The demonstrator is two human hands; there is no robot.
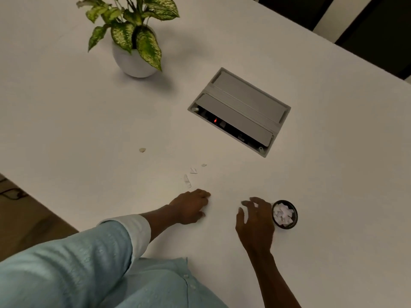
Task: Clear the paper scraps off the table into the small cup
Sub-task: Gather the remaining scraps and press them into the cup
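A small black cup (294,215) stands on the white table (89,130) at the lower right, and several white paper scraps (282,213) fill it. Loose scraps lie further out: a long one (187,181), a small one (193,171), a tiny one (204,165) and a tan one (142,149) off to the left. My left hand (191,206) rests on the table just below the long scrap, fingers curled down; whatever is under them is hidden. My right hand (255,221) has its fingers spread just left of the cup and holds nothing.
A potted plant in a round white pot (133,61) stands at the far left. A grey power socket box (239,111) is set into the table at centre right, its lid raised. The table's left edge (40,196) drops to the floor.
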